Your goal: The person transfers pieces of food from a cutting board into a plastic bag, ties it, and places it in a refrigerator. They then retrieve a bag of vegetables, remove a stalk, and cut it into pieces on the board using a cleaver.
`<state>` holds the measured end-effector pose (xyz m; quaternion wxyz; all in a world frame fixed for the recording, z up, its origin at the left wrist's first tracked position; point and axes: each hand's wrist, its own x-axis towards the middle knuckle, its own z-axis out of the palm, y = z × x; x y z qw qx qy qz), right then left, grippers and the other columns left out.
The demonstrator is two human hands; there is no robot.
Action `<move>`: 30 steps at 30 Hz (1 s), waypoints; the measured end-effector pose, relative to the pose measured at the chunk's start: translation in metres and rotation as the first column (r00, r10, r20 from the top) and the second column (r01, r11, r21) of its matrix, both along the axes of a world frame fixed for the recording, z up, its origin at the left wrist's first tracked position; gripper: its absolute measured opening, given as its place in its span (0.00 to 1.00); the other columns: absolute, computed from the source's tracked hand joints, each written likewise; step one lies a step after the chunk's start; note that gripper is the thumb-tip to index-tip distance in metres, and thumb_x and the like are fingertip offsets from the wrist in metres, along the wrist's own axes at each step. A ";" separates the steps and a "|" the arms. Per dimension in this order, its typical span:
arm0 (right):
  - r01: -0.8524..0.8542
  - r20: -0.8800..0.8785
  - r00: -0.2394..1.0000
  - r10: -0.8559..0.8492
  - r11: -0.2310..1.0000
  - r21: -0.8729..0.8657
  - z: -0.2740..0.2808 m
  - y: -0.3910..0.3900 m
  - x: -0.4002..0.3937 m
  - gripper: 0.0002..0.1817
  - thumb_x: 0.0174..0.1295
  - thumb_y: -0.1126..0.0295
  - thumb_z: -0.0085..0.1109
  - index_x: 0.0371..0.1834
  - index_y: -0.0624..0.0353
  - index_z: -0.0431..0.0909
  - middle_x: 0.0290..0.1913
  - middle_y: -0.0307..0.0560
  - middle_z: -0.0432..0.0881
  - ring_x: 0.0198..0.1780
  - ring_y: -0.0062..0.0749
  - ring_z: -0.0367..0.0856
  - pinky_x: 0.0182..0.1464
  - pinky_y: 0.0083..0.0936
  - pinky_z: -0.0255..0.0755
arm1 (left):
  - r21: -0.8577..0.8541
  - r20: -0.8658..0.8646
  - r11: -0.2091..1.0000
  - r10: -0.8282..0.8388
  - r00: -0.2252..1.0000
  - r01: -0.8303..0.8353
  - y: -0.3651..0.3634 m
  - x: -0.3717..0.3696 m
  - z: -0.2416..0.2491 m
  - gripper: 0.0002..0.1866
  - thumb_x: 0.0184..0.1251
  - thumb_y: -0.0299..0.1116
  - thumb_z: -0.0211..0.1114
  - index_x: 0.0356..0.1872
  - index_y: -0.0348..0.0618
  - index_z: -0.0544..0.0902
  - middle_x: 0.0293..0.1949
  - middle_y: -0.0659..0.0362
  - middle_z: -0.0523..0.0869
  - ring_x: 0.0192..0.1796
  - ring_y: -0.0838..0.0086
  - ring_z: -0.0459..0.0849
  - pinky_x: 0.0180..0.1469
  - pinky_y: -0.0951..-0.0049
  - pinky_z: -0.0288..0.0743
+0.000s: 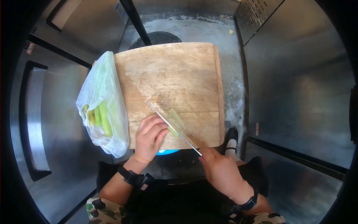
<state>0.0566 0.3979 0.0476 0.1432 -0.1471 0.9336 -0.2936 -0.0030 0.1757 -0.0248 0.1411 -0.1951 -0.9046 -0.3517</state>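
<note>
A knife (185, 140) slants across the near part of a wooden cutting board (175, 71), its blade seen nearly edge-on. My right hand (223, 173) is closed around its handle at the board's front edge. With curled fingers, my left hand (148, 135) presses a pale green vegetable stalk (172, 131) to the wood, fingertips right beside the blade. On the other side of the blade lies a thin pale green strip (176, 118). The fingers hide part of the stalk.
A clear plastic bag (115, 108) with green stalks (104, 117) covers the board's left edge. Steel cabinets (298, 89) stand on both sides. Behind the board are a dark pole (136, 22) and a black round base (162, 37). Something blue (168, 152) shows under the front edge.
</note>
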 end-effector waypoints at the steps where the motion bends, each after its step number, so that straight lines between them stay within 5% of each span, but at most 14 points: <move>1: -0.008 -0.013 1.000 0.008 1.000 0.012 -0.001 0.000 0.001 0.08 0.57 0.75 0.55 0.39 0.62 0.71 0.33 0.51 0.79 0.27 0.45 0.83 0.26 0.34 0.78 | -0.004 0.000 1.000 0.000 1.000 0.000 0.000 0.000 0.000 0.10 0.45 0.23 0.72 0.31 0.40 0.83 0.38 0.58 0.83 0.48 0.60 0.80 0.49 0.66 0.75; 22: -0.069 0.108 0.992 0.065 0.997 0.033 -0.007 -0.009 -0.012 0.11 0.53 0.81 0.50 0.41 0.67 0.70 0.33 0.59 0.80 0.28 0.52 0.83 0.29 0.38 0.79 | 0.042 0.005 0.999 0.015 1.000 -0.015 0.000 0.001 -0.005 0.09 0.45 0.21 0.71 0.31 0.40 0.83 0.38 0.57 0.83 0.47 0.60 0.81 0.48 0.66 0.76; 25: 0.009 0.061 0.998 -0.010 1.000 0.015 -0.019 -0.024 -0.014 0.08 0.62 0.74 0.54 0.43 0.64 0.70 0.32 0.58 0.80 0.30 0.54 0.80 0.31 0.42 0.75 | 0.050 0.001 0.999 -0.008 1.000 0.008 0.000 0.001 -0.001 0.10 0.45 0.21 0.71 0.31 0.39 0.83 0.38 0.57 0.83 0.48 0.60 0.81 0.49 0.66 0.76; 30: 0.070 -0.027 0.997 -0.072 0.995 -0.068 -0.019 -0.023 -0.014 0.09 0.59 0.77 0.53 0.42 0.64 0.70 0.34 0.59 0.80 0.29 0.55 0.81 0.30 0.40 0.77 | 0.031 -0.041 0.999 -0.011 0.999 0.012 -0.004 0.004 -0.008 0.10 0.44 0.21 0.71 0.31 0.39 0.83 0.39 0.56 0.82 0.50 0.58 0.80 0.50 0.64 0.76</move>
